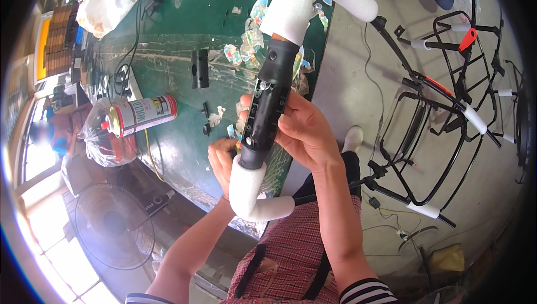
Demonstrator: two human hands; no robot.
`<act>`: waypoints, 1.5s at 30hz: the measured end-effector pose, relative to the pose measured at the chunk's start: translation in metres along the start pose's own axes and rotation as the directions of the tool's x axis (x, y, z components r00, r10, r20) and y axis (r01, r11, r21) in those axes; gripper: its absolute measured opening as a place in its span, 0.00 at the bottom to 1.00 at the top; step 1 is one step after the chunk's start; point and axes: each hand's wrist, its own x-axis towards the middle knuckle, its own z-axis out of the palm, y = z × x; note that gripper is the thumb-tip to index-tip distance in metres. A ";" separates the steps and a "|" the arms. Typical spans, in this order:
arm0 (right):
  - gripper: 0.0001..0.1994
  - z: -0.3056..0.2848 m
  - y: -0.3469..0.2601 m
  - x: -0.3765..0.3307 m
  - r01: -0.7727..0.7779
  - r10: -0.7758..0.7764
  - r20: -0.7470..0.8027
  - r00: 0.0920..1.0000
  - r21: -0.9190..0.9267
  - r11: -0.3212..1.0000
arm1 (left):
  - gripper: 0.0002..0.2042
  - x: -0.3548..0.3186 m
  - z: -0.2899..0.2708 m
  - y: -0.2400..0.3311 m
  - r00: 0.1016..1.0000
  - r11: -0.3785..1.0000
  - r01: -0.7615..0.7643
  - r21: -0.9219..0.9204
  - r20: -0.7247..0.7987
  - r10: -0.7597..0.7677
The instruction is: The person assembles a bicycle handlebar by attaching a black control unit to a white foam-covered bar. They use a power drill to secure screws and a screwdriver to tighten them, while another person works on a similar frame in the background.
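A handlebar-like bar with white foam sleeves stands across the middle. Its upper foam sleeve point(296, 5) and lower foam sleeve point(246, 189) curve away from a black plastic housing point(262, 115) between them. My right hand point(307, 130) grips this housing, thumb on its near face and fingers behind. Beside the housing's lower end, my left hand point(222, 161) has its fingers curled, partly hidden by the bar; a small dark thing shows at the fingertips. On the green table lie a black half-shell cover point(199, 69) and a small black piece point(206, 118).
A red and white spray can point(148, 115) lies by a clear plastic bag point(106, 150). Crumpled wrappers point(250, 44) litter the green table point(190, 2). A fan point(114, 225) stands lower left. Black tubular frames point(430, 147) and cables cover the floor at right.
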 end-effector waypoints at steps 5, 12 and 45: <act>0.29 -0.002 0.004 0.001 0.019 -0.020 0.017 1.000 0.038 0.999 | 0.22 0.002 0.001 0.000 0.999 0.999 -0.049 0.009 -0.011 0.050; 0.28 -0.003 0.006 0.002 0.010 -0.014 0.045 0.999 0.092 0.996 | 0.23 0.011 -0.008 0.024 0.984 0.984 -0.161 0.071 -0.061 0.165; 0.29 -0.002 0.005 0.008 0.021 -0.040 0.095 0.995 0.192 0.981 | 0.23 0.000 -0.003 0.004 0.999 1.000 0.016 0.002 0.030 -0.016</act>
